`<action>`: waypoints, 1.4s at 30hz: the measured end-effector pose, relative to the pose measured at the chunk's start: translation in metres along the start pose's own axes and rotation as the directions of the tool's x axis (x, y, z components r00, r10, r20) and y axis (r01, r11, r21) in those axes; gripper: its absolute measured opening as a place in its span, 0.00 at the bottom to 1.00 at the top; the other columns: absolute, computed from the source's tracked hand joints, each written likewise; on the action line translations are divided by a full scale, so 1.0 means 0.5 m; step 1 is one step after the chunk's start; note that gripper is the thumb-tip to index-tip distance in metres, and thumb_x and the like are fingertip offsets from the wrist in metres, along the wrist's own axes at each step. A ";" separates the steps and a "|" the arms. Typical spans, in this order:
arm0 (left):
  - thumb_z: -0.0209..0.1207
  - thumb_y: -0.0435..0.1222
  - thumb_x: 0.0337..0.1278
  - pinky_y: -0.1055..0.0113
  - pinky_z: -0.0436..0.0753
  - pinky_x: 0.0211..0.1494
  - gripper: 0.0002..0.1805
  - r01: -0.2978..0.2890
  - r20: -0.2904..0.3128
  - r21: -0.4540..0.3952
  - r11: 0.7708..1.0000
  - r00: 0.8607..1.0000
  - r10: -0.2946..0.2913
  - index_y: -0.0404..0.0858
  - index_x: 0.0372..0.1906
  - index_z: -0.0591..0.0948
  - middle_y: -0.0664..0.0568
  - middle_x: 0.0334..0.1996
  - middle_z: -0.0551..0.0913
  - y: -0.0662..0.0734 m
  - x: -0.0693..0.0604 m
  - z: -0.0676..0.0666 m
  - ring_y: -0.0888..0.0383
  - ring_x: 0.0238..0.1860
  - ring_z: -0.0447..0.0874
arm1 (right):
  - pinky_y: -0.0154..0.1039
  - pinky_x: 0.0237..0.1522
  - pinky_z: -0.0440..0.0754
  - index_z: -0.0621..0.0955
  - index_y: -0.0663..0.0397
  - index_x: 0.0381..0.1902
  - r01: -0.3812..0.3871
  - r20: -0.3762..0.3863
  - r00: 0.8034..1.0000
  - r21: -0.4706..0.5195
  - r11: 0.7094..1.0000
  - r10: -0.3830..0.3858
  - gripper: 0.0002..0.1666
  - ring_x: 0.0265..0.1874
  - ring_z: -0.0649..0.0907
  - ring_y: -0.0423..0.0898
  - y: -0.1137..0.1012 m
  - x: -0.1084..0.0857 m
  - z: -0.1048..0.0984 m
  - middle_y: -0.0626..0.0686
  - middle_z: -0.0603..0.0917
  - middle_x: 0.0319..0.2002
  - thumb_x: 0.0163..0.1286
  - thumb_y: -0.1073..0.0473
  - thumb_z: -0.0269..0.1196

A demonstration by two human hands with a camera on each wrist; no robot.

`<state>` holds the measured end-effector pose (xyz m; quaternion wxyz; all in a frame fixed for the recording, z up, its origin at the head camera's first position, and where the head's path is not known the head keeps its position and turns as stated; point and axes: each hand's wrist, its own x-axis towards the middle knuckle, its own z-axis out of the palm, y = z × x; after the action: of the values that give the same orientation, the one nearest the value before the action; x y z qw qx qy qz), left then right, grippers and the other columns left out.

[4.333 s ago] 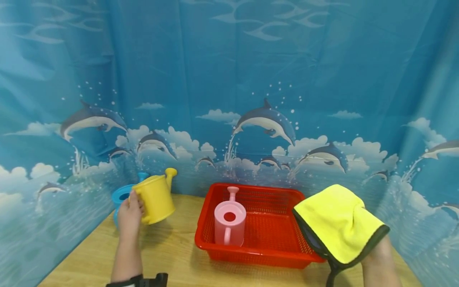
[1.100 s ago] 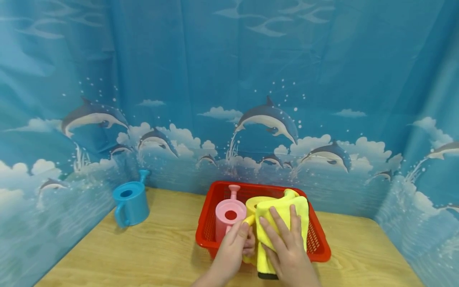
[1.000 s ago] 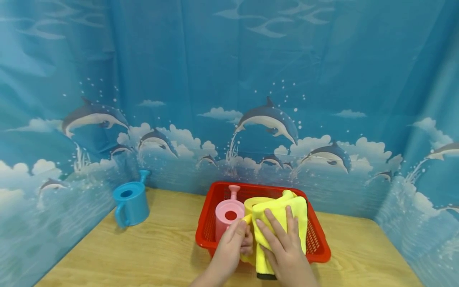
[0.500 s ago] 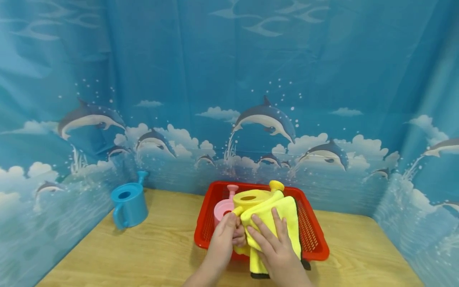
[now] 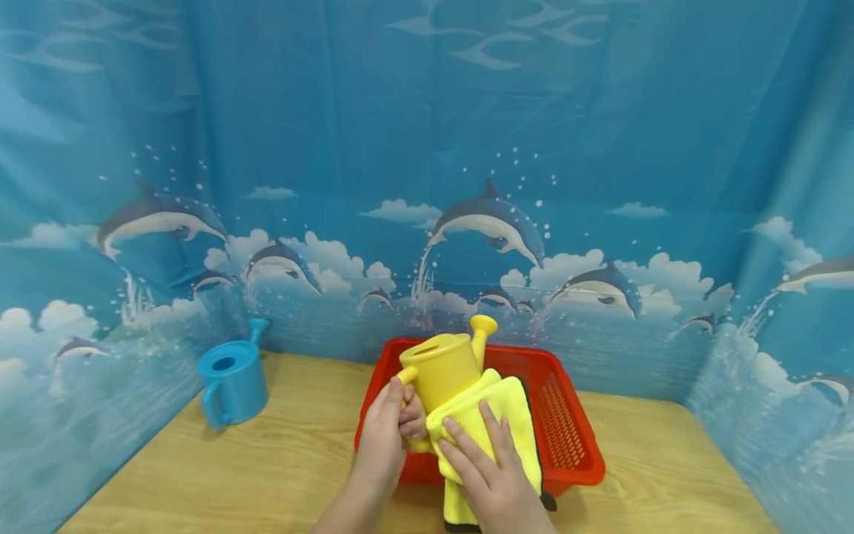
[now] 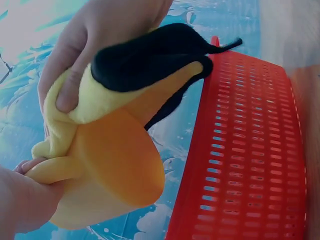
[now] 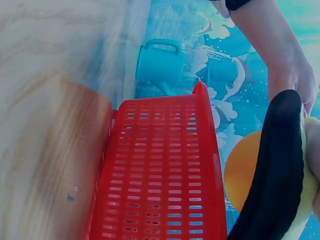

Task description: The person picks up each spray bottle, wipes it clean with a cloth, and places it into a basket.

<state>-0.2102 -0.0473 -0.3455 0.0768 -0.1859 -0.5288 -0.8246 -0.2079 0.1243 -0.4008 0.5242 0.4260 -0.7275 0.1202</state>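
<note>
Blue across the whole back, a curtain (image 5: 400, 111) printed with leaping dolphins and white clouds. Below, a wooden worktop (image 5: 253, 475), pale brown with wavy grain. On top, a red plastic basket (image 5: 567, 430), slotted along its walls. Next, a cloth (image 5: 523, 415), bright yellow and fleecy on one face, black on the other and black along the edge, wrapped against the lower side of the yellow watering can (image 5: 447, 371) and hanging down in front of the basket.

Smooth and plain, that can: raised over the left part of the basket, tilted with its top leaning left, round base tinged orange in the left wrist view. Well apart at far left, a blue watering can (image 5: 233, 386) of like shape, upright on the worktop.

Then the left hand (image 5: 387, 423), curled round the can's handle (image 5: 408, 376); the right hand (image 5: 490, 467), fingers straight and slightly spread, pressed on the cloth. Smaller again, the yellow spout (image 5: 480, 343), flared at the tip and pointing up to the right.
</note>
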 end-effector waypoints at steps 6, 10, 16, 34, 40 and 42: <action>0.32 0.48 0.77 0.74 0.63 0.28 0.18 0.005 -0.013 -0.009 1.000 1.000 -0.005 0.43 0.30 0.61 0.58 0.20 0.58 0.005 0.000 -0.004 0.68 0.19 0.57 | 0.51 0.76 0.45 0.78 0.56 0.57 -0.013 0.014 1.000 0.008 1.000 0.013 0.21 0.73 0.59 0.62 -0.007 0.001 -0.001 0.53 0.75 0.65 0.80 0.56 0.41; 0.32 0.46 0.78 0.75 0.63 0.27 0.18 0.028 -0.010 0.005 1.000 1.000 -0.028 0.42 0.30 0.60 0.58 0.19 0.57 0.006 -0.003 0.000 0.68 0.18 0.56 | 0.52 0.75 0.46 0.78 0.56 0.58 -0.024 0.015 1.000 0.000 1.000 0.024 0.23 0.73 0.58 0.62 -0.005 0.009 -0.001 0.53 0.73 0.66 0.80 0.52 0.42; 0.33 0.47 0.78 0.75 0.63 0.27 0.18 0.036 0.040 0.029 0.999 0.999 -0.037 0.41 0.32 0.60 0.58 0.19 0.57 0.000 -0.006 0.010 0.68 0.18 0.55 | 0.49 0.76 0.43 0.76 0.56 0.61 -0.095 0.055 0.994 0.011 0.995 0.095 0.26 0.74 0.55 0.63 0.003 0.032 -0.010 0.53 0.67 0.71 0.79 0.48 0.42; 0.31 0.44 0.78 0.75 0.59 0.24 0.17 -0.013 0.136 -0.038 0.999 0.991 0.018 0.43 0.30 0.61 0.62 0.19 0.58 -0.029 -0.022 0.021 0.70 0.18 0.55 | 0.37 0.75 0.47 0.71 0.51 0.67 -0.219 0.080 0.973 0.057 0.974 0.215 0.28 0.72 0.57 0.65 0.033 0.099 -0.025 0.52 0.66 0.71 0.79 0.46 0.41; 0.32 0.43 0.79 0.73 0.58 0.23 0.17 -0.052 0.102 -0.030 0.998 0.993 0.055 0.43 0.29 0.61 0.62 0.18 0.58 -0.024 -0.022 0.021 0.69 0.18 0.54 | 0.61 0.62 0.70 0.75 0.54 0.63 -0.192 0.085 0.978 0.033 0.981 0.189 0.26 0.73 0.57 0.63 0.014 0.073 -0.025 0.53 0.67 0.71 0.79 0.48 0.41; 0.32 0.43 0.78 0.74 0.58 0.24 0.17 -0.045 0.079 -0.020 0.999 0.996 0.046 0.43 0.29 0.61 0.62 0.17 0.58 -0.022 -0.020 0.021 0.69 0.17 0.55 | 0.69 0.52 0.73 0.75 0.54 0.62 -0.184 0.086 0.980 0.021 0.983 0.182 0.26 0.73 0.57 0.63 0.009 0.064 -0.025 0.53 0.67 0.71 0.79 0.48 0.41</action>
<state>-0.2021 -0.0339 -0.3551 0.0727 -0.2311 -0.5193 -0.8195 -0.2058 0.1187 -0.3665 0.4738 0.3696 -0.7831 0.1605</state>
